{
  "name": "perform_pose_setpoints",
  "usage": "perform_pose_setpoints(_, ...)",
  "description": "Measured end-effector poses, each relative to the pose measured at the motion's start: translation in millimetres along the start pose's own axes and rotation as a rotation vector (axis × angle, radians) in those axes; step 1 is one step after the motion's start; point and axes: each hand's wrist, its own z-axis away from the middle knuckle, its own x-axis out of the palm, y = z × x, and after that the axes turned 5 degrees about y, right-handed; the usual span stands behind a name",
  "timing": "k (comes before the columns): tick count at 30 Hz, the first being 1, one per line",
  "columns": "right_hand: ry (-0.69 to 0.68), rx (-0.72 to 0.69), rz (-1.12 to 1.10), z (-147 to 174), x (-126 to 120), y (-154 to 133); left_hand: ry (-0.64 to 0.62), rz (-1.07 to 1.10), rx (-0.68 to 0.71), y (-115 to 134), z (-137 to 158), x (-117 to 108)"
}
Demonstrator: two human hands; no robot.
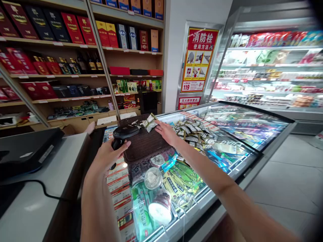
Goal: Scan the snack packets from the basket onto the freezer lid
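Note:
My left hand is wrapped round the handle of a black handheld barcode scanner, its head level and pointing away from me. My right hand pinches a small green-and-white snack packet by its edge, a little beyond the scanner head. Under both lies a dark brown woven tray on the freezer. Some small packets lie at the tray's far side, partly hidden by the scanner. To the right of my right hand is a heap of similar small packets.
A glass-topped chest freezer holds ice-cream bags and tubs. At left stands a counter with a black device and cable. Shelves of boxed bottles line the back; a lit refrigerated display is at right.

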Motion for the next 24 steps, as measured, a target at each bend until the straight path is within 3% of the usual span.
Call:
perform_pose_setpoints(4,0.180,-0.097,-0.120,56,-58,-21,-0.133,0.119,0.013,19,11,18)
perform_pose_setpoints(7,0.316,-0.099,-0.116,74,-81,-20,-0.209,0.111,0.041,26,15,32)
perform_pose_setpoints(13,0.421,-0.136,-0.119,75,-85,-18,-0.325,0.013,0.089,29,17,53)
perform_pose_setpoints(24,0.399,-0.141,-0.081,78,-89,-21,-0.352,-0.085,0.098,34,21,61)
